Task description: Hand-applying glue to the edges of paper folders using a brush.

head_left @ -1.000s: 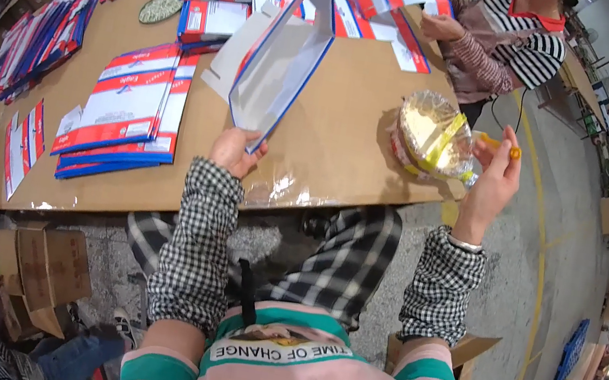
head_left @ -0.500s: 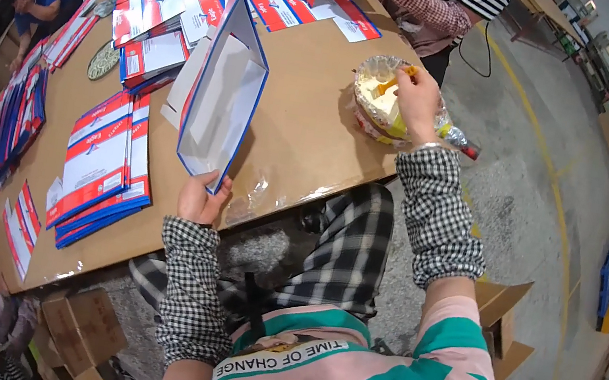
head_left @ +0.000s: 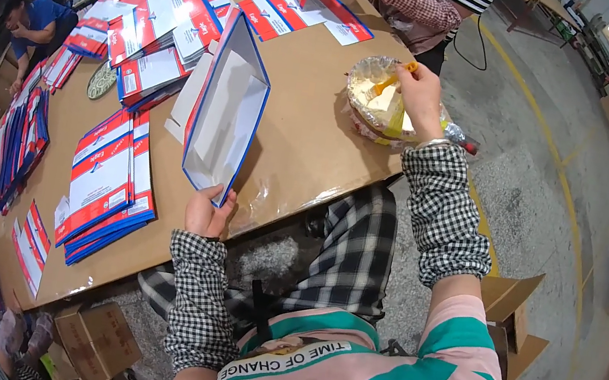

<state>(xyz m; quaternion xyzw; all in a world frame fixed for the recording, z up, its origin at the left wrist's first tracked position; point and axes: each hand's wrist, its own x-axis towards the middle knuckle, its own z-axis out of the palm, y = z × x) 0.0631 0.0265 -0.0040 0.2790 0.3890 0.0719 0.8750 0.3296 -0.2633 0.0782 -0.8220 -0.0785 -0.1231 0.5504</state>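
Two-handed work, with the right hand (head_left: 421,97) curled closed around a yellow brush (head_left: 390,83) and the left hand (head_left: 207,212) pinching the near corner of a part-folded carton (head_left: 234,106). Best to load the bristles (head_left: 372,93) lightly from the cream-coloured paste (head_left: 384,106) and wipe any excess inside the plastic-lined tub (head_left: 367,126), to the right. Hold the carton steady over the brown table (head_left: 304,121), left of the tub, away from drips.

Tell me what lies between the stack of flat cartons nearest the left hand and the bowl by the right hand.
The open box held in the left hand, with brown tabletop on either side, as the head view shows.
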